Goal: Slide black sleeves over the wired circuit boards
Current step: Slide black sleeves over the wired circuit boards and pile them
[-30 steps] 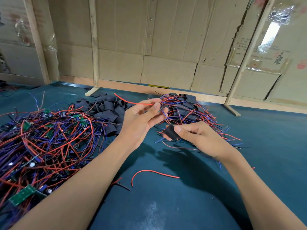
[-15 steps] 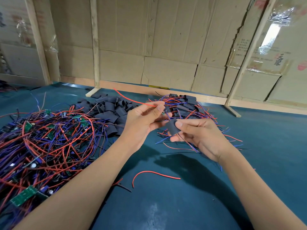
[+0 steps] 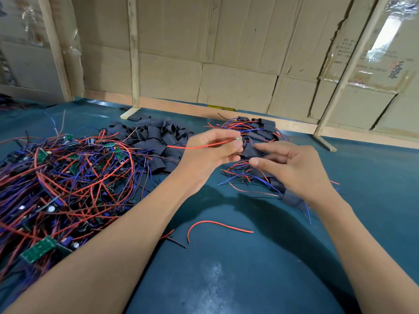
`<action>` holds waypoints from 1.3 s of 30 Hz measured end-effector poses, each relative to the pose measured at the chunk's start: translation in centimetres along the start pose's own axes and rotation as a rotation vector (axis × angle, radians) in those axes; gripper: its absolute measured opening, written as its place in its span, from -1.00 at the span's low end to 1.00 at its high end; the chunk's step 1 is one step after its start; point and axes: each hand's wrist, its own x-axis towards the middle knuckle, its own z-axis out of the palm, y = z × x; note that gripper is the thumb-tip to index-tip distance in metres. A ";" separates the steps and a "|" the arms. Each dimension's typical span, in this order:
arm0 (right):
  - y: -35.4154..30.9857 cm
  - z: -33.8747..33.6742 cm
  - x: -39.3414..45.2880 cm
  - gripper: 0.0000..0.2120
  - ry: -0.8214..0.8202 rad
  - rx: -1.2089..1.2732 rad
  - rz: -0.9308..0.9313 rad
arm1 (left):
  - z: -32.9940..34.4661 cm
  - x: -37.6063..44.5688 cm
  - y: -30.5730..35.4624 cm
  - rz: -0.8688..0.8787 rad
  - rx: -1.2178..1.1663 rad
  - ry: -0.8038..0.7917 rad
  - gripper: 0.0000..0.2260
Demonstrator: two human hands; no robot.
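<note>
Both hands are up over the middle of the desk (image 3: 226, 279), close together. The left hand (image 3: 208, 152) has its fingers curled, pinching a wired circuit board (image 3: 240, 141) at the fingertips; only a green sliver of it shows, and one red wire (image 3: 195, 146) trails out to the left across the knuckles. Right beside it, touching, sits a single black sleeve (image 3: 251, 152), pinched between thumb and forefinger of the right hand (image 3: 292, 171), the other fingers loosely spread. Whether the board's tip is inside the sleeve, I cannot tell.

Three heaps lie on the desk: bare wired boards (image 3: 56, 184) toward the left edge, loose sleeves (image 3: 156, 141) at the far middle, sleeved boards (image 3: 256, 128) behind the hands. One stray red wire (image 3: 215, 225) lies alone nearer the front.
</note>
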 end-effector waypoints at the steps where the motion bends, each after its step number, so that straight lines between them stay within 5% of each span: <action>1: 0.2 0.0 0.0 -0.72 0.025 -0.099 -0.066 | 0.1 0.0 0.1 0.000 0.040 -0.004 -0.86; 10: 0.0 0.5 -0.1 -0.74 0.012 -0.554 -0.331 | 0.9 -0.3 0.0 -0.017 -0.003 0.009 -0.86; 15: 0.1 0.6 0.0 -0.93 0.089 -0.691 -0.367 | 1.1 -0.5 -0.1 -0.007 -0.077 0.002 -0.87; 20: -0.1 0.6 0.1 -0.85 0.096 -0.634 -0.349 | 0.9 -0.4 -0.2 -0.005 -0.090 0.001 -0.88; 29: 1.2 0.6 0.5 -0.60 0.069 -0.537 0.049 | 0.2 -0.2 0.4 -0.020 0.048 -0.036 -0.87; 39: 1.0 1.5 0.0 -0.41 -0.121 -0.536 -0.193 | 0.1 -0.6 -0.1 -0.056 0.292 -0.178 -0.90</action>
